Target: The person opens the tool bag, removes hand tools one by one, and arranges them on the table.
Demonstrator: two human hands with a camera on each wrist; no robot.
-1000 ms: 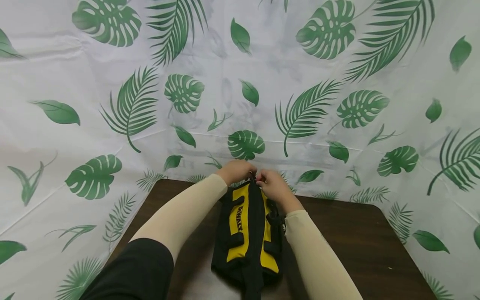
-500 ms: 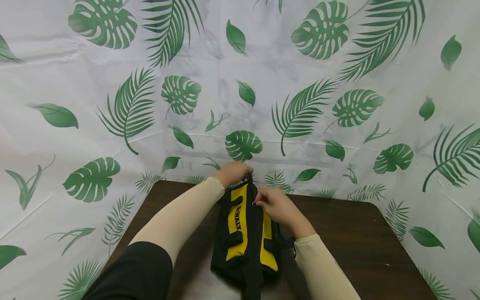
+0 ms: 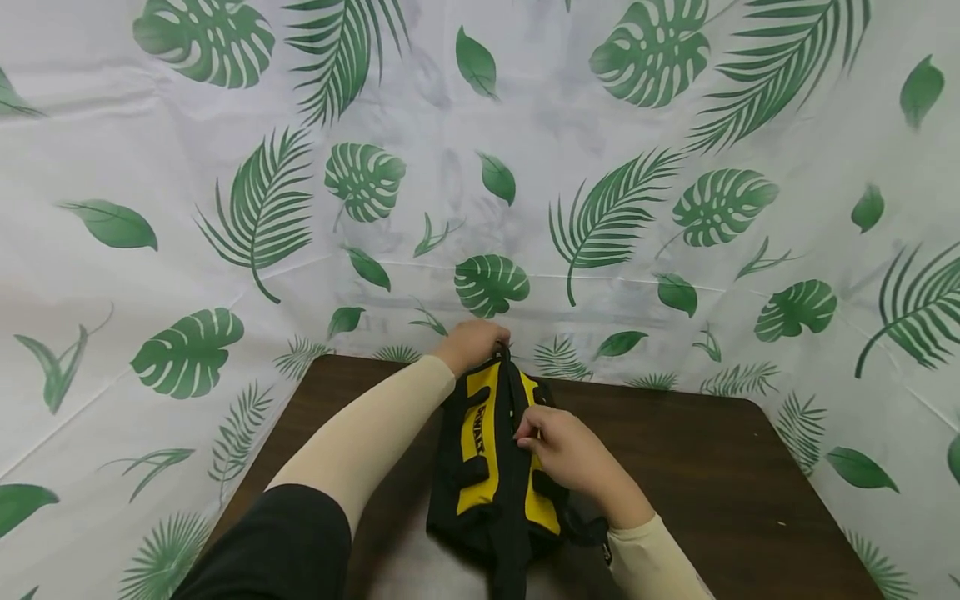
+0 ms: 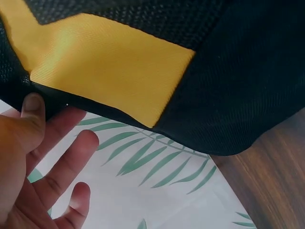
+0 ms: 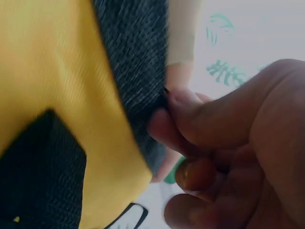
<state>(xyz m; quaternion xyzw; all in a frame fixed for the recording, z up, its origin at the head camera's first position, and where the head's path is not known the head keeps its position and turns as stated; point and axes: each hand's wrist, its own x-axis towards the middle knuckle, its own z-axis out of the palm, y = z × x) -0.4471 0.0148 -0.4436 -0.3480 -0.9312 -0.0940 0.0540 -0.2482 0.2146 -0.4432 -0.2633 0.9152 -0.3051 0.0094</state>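
Note:
A black and yellow DEWALT tool bag (image 3: 476,492) lies lengthwise on the dark wooden table, its zip running along the top. My left hand (image 3: 474,343) pinches the far end of the bag; in the left wrist view its thumb (image 4: 32,107) presses the black edge while the other fingers spread beneath. Partway along the zip, my right hand (image 3: 570,450) pinches the zip pull between thumb and forefinger, which mostly hide it. Behind that hand the zip parts in a narrow dark gap. Close up, the right fingers sit at the black zip band (image 5: 143,71).
Brown table (image 3: 690,467) spreads to the right of the bag. A white leaf-print sheet (image 3: 420,83) hangs behind and at both sides. A black strap (image 3: 588,529) with a metal clip trails off the bag's right side, by the right forearm.
My right hand has drawn the zip pull from the bag's far end towards me, and the zip has opened behind it. The left hand keeps its hold on the far end.

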